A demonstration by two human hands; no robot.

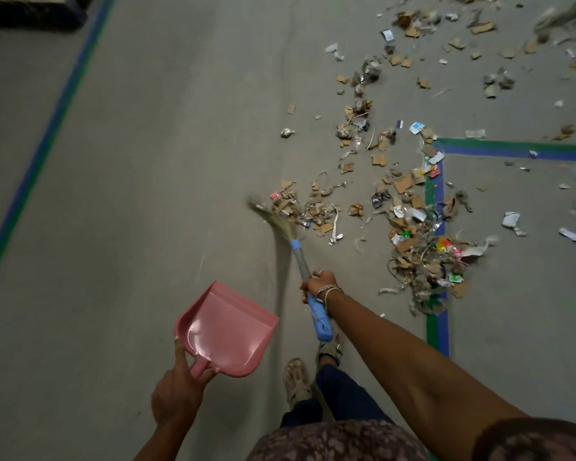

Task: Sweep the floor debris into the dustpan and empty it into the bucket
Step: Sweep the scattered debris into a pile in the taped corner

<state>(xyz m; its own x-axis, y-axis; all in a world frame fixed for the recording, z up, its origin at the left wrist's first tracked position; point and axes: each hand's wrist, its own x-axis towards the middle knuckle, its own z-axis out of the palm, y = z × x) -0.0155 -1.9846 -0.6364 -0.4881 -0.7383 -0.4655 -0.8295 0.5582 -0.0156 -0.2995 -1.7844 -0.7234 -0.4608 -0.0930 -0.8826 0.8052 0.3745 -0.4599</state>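
Note:
My right hand [320, 285] grips the blue handle of a grass broom [308, 281]. Its blurred bristles [273, 217] touch the floor at the left edge of a small heap of debris [308, 211]. A bigger pile of cardboard scraps, paper and wrappers [426, 257] lies to the right over the tape line. My left hand [177, 390] holds a pink dustpan [225, 331] by its short handle, above the floor, with nothing in it. No bucket is in view.
Loose scraps [446, 61] are strewn across the grey concrete floor toward the top right. Green and blue floor tape [438, 324] makes a corner at the right; another tape line [47, 141] runs diagonally at the left. A dark object [30, 8] sits top left. My sandalled feet [296, 377] stand below.

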